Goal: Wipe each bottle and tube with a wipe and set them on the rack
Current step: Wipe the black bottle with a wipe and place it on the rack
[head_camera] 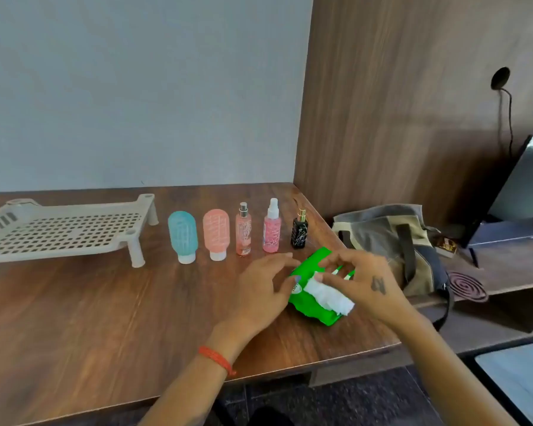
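Now right hand (363,281) pinching crumpled white wipe (328,295), left hand (266,282) spread on glossy green pack (313,313)

No legible text: the round white label on the green wipe pack (316,305) is blurred and partly covered, print on the spray bottles (271,230) and black bottle (299,235) is too small to read, and the dark mark on the right hand (363,282) is indistinct.

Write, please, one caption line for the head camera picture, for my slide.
Both hands draw a white wipe from a green pack; five bottles and tubes wait beside the empty rack.
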Motion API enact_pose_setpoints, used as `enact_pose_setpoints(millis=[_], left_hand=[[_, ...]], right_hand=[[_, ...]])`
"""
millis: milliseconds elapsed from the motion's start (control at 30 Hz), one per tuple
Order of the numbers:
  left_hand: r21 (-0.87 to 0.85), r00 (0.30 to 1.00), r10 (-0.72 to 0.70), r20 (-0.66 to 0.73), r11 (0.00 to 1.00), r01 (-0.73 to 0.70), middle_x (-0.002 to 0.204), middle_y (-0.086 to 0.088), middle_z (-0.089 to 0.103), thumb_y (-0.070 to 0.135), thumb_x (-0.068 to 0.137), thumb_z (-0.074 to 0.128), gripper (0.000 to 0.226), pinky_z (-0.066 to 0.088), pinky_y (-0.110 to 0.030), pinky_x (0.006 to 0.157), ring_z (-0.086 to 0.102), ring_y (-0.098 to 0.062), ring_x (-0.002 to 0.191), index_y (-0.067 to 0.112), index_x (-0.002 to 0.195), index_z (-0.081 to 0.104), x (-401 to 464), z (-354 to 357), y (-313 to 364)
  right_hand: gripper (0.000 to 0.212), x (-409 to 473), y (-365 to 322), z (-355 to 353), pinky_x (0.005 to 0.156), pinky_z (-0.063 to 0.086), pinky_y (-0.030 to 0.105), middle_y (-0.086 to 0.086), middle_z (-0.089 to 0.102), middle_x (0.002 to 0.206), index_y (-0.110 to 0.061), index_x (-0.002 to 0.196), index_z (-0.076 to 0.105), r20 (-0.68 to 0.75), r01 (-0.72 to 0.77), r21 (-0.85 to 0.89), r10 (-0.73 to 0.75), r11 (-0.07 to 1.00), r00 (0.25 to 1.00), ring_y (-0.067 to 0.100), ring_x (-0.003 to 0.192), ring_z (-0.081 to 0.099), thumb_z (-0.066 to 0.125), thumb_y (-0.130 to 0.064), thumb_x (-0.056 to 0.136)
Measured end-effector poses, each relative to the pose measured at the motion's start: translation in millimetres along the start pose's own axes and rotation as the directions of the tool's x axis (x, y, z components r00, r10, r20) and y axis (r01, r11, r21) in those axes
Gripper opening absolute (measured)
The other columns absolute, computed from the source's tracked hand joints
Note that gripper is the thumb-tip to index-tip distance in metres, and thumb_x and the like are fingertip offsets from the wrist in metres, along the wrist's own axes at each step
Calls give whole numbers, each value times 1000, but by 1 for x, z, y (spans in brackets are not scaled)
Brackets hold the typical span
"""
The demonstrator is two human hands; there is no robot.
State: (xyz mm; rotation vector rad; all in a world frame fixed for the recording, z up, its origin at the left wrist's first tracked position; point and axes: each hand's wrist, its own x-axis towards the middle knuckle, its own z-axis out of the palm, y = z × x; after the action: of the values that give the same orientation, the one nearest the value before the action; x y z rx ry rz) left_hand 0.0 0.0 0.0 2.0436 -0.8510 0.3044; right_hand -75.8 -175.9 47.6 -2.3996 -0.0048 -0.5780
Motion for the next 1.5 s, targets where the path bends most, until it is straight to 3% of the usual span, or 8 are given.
enact_pose_setpoints(millis=[167, 367, 533, 833, 1033, 1200, 1333, 1500], left_hand=[[22, 1000, -13, -20, 1000, 14, 125, 13, 61, 23, 86, 66, 28, 39, -23, 102, 53, -4, 117, 28, 113, 66, -1, 7, -7], [78, 1000, -16, -9, 997, 16, 124, 14, 61, 23, 87, 65, 28, 35, -13, 99, 52, -1, 117, 27, 114, 66, -3, 3, -11], [111, 999, -29, 37, 993, 25, 126, 16, 59, 25, 88, 63, 28, 32, -13, 98, 50, -3, 118, 28, 116, 65, -5, 4, -8], [110, 998, -47, 38, 993, 43, 126, 17, 59, 26, 89, 62, 26, 34, -15, 97, 52, -3, 117, 29, 114, 65, -7, 2, -7], [42, 996, -83, 17, 996, 82, 120, 26, 53, 24, 89, 62, 27, 41, -21, 99, 47, 6, 115, 31, 115, 64, -6, 1, -4], [32, 996, -89, -17, 995, 89, 126, 16, 59, 23, 91, 60, 25, 44, -28, 101, 52, 2, 113, 31, 114, 64, 7, -1, 1], [55, 997, -12, -76, 998, 16, 123, 5, 63, 14, 91, 58, 25, 53, -35, 87, 63, -9, 93, 22, 112, 66, 36, -3, 15], [214, 999, -5, -37, 977, 13, 119, -4, 65, 12, 92, 53, 33, 45, -33, 90, 62, -24, 96, 17, 124, 60, 89, 2, 26]], right_hand=[[53, -7, 8, 26, 64, 34, 15, -15, 61, 92, -27, 97, 67, 76, -29, -276, 52, 961, 996, 0, 76, 53, 57, -69, 66], [19, -6, 4, 33, 66, 37, 23, -10, 63, 95, -32, 91, 69, 38, -63, -371, 83, 926, 996, 10, 89, 59, 60, -47, 83], [16, -1, 9, 38, 71, 46, 28, -9, 62, 92, -26, 82, 65, 76, -56, -398, 94, 916, 993, 12, 88, 59, 54, -36, 89], [9, 8, 14, 27, 67, 44, 31, 1, 63, 80, -19, 88, 55, -295, -235, 102, 255, 967, 921, 20, 75, 57, 50, -21, 95], [10, 11, 19, 25, 43, 46, 17, 3, 62, 79, -15, 97, 54, -280, -214, 642, 485, 737, 829, 7, 59, 55, 47, -6, 96], [39, 6, 26, 34, 56, 51, 23, -2, 69, 93, -15, 78, 70, -190, -189, 736, 466, 650, 864, 13, 83, 58, 40, 5, 93], [26, -1, 30, 40, 72, 45, 37, 0, 71, 95, -20, 76, 76, -221, -96, 776, 411, 623, 884, 20, 92, 56, 51, -28, 78], [19, -5, 34, 50, 63, 49, 33, 0, 67, 92, -31, 83, 67, -418, 29, 597, 280, 802, 864, 20, 80, 63, 68, -45, 69]])
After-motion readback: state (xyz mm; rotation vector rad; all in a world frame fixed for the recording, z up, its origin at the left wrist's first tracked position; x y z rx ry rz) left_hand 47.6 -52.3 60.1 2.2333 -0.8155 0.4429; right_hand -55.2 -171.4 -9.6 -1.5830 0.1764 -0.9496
